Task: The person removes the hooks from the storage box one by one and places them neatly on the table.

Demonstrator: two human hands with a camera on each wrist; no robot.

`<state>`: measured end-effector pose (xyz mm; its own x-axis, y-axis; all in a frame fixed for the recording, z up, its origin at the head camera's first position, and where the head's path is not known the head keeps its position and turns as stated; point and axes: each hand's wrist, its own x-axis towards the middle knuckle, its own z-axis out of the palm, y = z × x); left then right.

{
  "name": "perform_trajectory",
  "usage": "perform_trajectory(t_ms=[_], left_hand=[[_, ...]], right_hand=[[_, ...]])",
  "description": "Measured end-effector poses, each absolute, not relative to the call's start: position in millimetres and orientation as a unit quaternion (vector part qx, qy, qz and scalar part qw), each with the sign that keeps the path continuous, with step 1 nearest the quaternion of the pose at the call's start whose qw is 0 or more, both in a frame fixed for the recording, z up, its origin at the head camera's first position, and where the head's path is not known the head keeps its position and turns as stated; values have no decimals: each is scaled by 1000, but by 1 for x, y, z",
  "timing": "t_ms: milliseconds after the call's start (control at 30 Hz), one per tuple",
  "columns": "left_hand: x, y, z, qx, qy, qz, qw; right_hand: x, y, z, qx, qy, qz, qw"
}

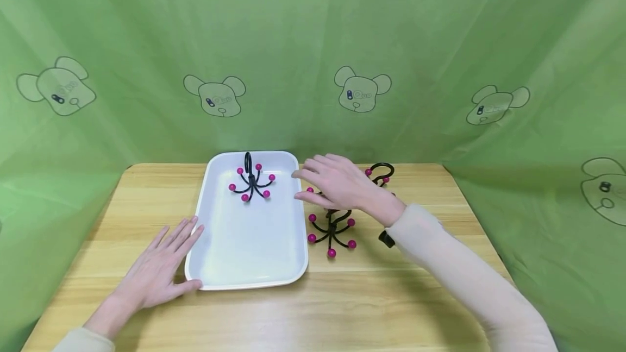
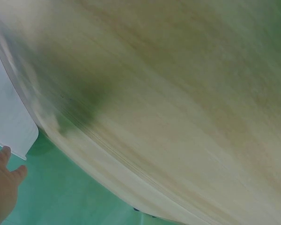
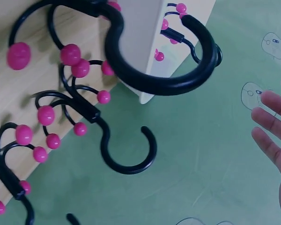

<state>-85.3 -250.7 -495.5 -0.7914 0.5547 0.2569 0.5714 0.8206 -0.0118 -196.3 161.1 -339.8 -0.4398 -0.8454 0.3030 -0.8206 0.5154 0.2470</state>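
My left hand (image 1: 156,273) lies flat with fingers spread, fingertips and thumb at the left rim of a white tray (image 1: 244,249). In the tray's far part stands a black claw hook (image 1: 251,181) with pink ball tips and a curved top. My right hand (image 1: 337,183) hovers over more such hooks right of the tray, fingers extended and holding nothing. It partly covers them in the head view; the nearest hook (image 1: 332,230) shows below it. Beyond the wrist stands another hook (image 1: 382,173). In the right wrist view, a large hook (image 3: 159,86) is closest to the camera.
The wooden table (image 1: 391,308) carries the tray and hooks. A green curtain (image 1: 293,26) with printed bear heads surrounds its back and sides. Under the right sleeve a small black piece (image 1: 386,239) shows.
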Motion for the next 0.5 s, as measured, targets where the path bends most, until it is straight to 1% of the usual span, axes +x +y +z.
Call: perform_trajectory(t_ms=[200,500], left_hand=[[-85,-250,-495,-299,-945,-36,126],[-85,-250,-495,-296,-946,-34,126]], right_hand=[[-205,144,-332,504,-839,-42,201],[-216,118,-320,509,-837,-73,185]])
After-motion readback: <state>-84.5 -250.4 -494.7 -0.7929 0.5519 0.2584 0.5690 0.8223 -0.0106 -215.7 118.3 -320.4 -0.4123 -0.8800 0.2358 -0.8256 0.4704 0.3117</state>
